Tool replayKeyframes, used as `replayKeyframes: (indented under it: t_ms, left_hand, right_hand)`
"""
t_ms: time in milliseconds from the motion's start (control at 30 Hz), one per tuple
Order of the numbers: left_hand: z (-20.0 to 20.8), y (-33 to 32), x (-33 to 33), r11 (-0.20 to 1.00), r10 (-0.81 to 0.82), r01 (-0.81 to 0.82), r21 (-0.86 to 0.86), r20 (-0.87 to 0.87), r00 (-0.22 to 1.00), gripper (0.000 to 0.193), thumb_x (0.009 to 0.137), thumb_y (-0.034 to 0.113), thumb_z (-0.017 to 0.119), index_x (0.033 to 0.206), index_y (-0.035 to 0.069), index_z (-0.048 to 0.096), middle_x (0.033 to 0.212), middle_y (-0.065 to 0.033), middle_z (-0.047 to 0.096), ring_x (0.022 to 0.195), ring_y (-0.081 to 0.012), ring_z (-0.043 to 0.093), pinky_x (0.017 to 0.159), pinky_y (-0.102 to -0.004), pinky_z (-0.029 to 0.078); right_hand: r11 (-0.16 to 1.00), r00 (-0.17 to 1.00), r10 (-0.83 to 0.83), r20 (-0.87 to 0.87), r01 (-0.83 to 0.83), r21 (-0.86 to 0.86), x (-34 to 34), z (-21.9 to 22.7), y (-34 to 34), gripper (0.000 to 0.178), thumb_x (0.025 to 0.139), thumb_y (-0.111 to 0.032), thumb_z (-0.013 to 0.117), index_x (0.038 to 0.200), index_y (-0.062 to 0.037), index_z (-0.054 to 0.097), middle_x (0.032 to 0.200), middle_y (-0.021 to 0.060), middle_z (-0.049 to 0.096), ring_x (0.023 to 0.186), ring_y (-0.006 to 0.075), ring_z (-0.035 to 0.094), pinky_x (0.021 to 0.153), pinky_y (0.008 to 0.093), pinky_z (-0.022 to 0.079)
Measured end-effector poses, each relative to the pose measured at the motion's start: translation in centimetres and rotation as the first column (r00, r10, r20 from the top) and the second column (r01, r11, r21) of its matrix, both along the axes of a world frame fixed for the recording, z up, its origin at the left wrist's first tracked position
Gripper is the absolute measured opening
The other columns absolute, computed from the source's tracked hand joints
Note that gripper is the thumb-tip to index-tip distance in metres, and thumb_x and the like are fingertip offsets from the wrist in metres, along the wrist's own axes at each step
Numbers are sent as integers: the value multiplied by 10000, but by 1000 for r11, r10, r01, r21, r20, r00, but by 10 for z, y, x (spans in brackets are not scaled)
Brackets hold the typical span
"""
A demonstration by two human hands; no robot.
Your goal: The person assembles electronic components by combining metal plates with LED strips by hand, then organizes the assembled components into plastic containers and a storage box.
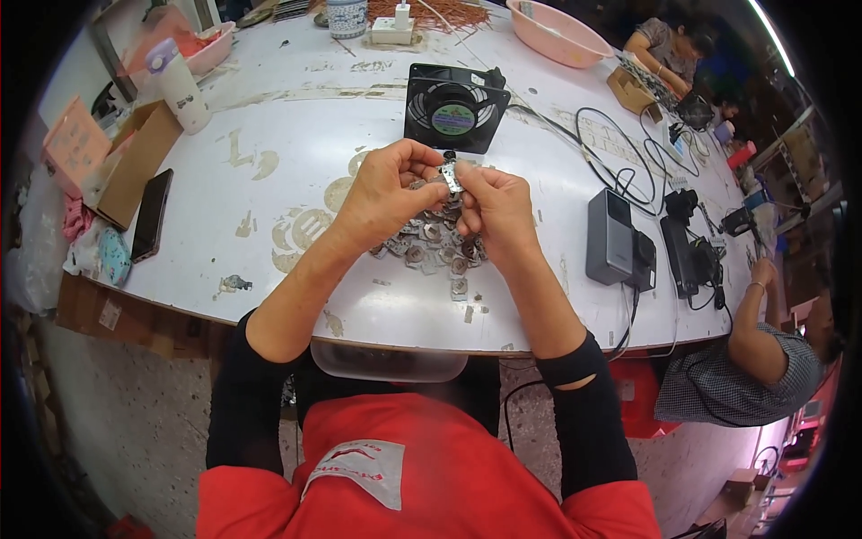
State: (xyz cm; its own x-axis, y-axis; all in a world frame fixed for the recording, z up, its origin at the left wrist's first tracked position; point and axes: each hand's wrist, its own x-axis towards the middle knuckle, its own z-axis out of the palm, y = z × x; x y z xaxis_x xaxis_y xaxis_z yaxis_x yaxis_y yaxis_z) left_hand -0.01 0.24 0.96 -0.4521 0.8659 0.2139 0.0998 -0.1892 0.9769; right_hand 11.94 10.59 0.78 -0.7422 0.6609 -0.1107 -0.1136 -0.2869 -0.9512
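Observation:
My left hand (384, 190) and my right hand (496, 205) meet above the white table (296, 117), both pinching one small square metal part (450, 176) between their fingertips. Under my hands lies a pile of several similar small metal parts (437, 248), some with round centres. A black square fan (453, 110) stands just beyond my fingers. A clear plastic tub (388, 362) hangs at the table's near edge, in front of my red shirt.
A black phone (151, 216) and an open cardboard box (135, 162) lie at left, by a white bottle (177, 85). Black boxes (611, 237) and cables (620, 153) sit at right. A pink basin (557, 34) stands far back. Two other people (754, 359) work at right.

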Motion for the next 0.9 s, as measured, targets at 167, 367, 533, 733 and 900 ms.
replayKeyframes:
  t_ms: [167, 367, 533, 733, 900]
  left_hand:
    - [0, -1, -1, 997, 42, -53, -61, -173, 984, 249, 727, 18, 653, 955, -52, 583, 774, -57, 607, 714, -110, 606, 653, -236, 503]
    - [-4, 0, 4, 987, 142, -161, -10, -417, 898, 210, 762, -24, 636, 964, -43, 580, 840, -49, 609, 744, -83, 582, 688, -194, 503]
    - [-6, 1, 0, 992, 112, -124, -3, -396, 911, 185, 776, -30, 616, 954, -56, 576, 823, -60, 611, 739, -95, 596, 688, -201, 513]
    - [-7, 3, -1, 995, 83, -92, -24, -260, 962, 192, 751, 4, 633, 933, -51, 598, 807, -78, 628, 731, -119, 610, 683, -235, 514]
    - [-7, 3, 0, 988, 114, -138, -72, -267, 957, 233, 711, 48, 666, 924, -30, 618, 785, -80, 634, 715, -132, 608, 678, -264, 506]
  right_hand:
    - [995, 1000, -17, 8, 16, 94, 0, -2, -2, 356, 856, -221, 616, 579, -20, 518, 512, 4, 470, 346, 75, 407, 330, 232, 361]
    - [957, 999, -21, 31, 11, 290, 0, -4, -3, 316, 856, -206, 626, 611, -26, 541, 530, -3, 472, 354, 62, 405, 345, 223, 382]
    - [988, 1000, -11, 13, 9, 151, 1, 0, 0, 342, 852, -202, 617, 583, -10, 531, 513, 11, 476, 351, 73, 416, 322, 228, 359]
    - [992, 1000, -15, 4, 14, 126, 2, 0, 0, 338, 842, -193, 631, 578, -7, 528, 506, 17, 474, 345, 80, 416, 313, 234, 359]
    - [979, 996, -84, -16, 85, 184, -3, -4, -5, 342, 843, -199, 627, 584, 5, 539, 502, 15, 471, 343, 82, 418, 309, 239, 354]
